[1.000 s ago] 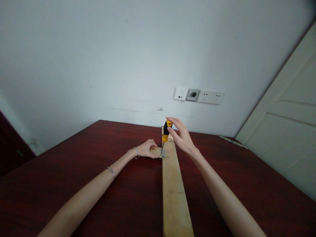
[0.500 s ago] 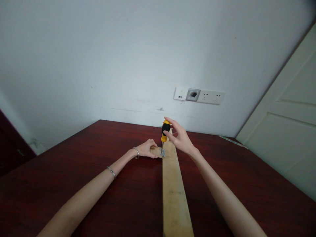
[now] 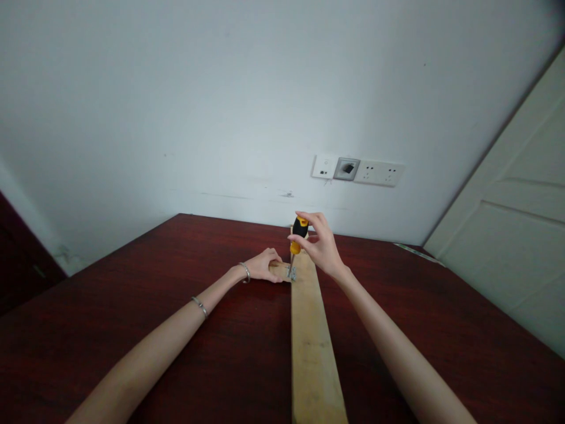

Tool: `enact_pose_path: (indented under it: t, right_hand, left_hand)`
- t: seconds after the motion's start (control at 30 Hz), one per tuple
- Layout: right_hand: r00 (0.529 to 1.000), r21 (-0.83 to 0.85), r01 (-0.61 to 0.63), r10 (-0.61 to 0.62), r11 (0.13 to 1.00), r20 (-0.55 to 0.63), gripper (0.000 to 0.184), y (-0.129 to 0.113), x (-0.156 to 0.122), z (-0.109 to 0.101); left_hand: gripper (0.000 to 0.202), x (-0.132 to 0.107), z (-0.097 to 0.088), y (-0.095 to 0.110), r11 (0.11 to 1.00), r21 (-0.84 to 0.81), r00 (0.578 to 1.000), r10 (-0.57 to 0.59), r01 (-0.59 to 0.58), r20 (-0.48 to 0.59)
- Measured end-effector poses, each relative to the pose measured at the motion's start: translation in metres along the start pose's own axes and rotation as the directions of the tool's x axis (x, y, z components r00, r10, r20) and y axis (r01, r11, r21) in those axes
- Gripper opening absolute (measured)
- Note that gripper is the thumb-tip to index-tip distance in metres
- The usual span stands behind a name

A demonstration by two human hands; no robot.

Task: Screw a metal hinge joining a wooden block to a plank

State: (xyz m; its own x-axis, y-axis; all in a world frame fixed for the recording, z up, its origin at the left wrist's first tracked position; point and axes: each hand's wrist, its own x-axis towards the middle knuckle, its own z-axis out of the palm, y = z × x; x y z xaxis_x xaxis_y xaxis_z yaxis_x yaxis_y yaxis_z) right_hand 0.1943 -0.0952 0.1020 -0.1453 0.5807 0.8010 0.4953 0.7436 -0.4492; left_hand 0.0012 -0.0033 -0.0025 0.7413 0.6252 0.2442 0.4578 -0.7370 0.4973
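Note:
My right hand grips the yellow and black handle of a screwdriver between thumb and fingers. The shaft points down, slightly tilted, with its tip at a small metal hinge. That hinge spans the joint between a short wooden block and a long wooden plank. On the block's left end, my left hand is closed, thumb on the near side and fingers on the far side. Any screw under the tip is too small to make out.
The dark red table carries the plank, which runs from the near edge toward the wall. Sockets and switches are set in the wall. A white panelled door stands at the right.
The screwdriver handle has tipped a little to the right, and my right hand has turned with its fingers curled further round it. My left hand keeps its place on the block.

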Motion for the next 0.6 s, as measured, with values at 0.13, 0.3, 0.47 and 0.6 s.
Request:
enact_pose_path:
  t: [0.13,0.3,0.47,0.6]
  right_hand:
    - [1.000,-0.007,-0.010,0.009,1.000,-0.020,0.045,-0.002,0.000,-0.001]
    - [0.996,-0.024,-0.009,0.007,1.000,-0.084,0.048,-0.002,0.001,-0.004]
    - [0.962,0.005,-0.096,0.094,0.995,-0.255,0.058,0.005,0.008,-0.015]
    - [0.880,0.116,-0.269,0.293,0.956,-0.375,0.060,0.022,0.018,-0.030]
  left_hand:
    - [0.054,-0.001,0.000,0.002,1.000,-0.002,1.000,-0.007,0.007,0.000]
    - [0.055,0.000,-0.002,0.001,1.000,-0.017,1.000,-0.002,0.002,0.027]
    - [0.057,0.000,-0.003,-0.002,0.999,-0.052,0.998,0.020,-0.017,0.063]
    - [0.064,0.001,-0.004,-0.005,0.999,-0.051,0.994,-0.010,0.015,0.106]
